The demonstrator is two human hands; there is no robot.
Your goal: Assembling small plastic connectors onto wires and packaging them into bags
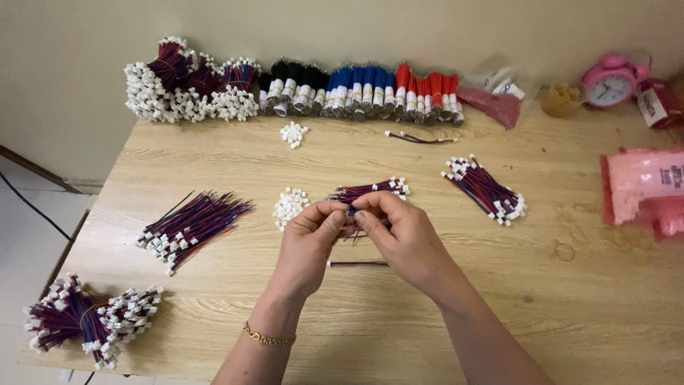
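Item, as I see it remotely: left hand (308,239) & right hand (399,228) meet mid-table, fingers pinched shut on one red-blue wire lead (351,209), held up for close fingertip work. White connector pile (289,205) just beside, within reach. Finished-looking wire bundle (191,224) to the left. Table (570,299) wooden.

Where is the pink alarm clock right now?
In the head view, the pink clock stands at the table's far right corner against the wall, between a yellowish bundle and a red packet.
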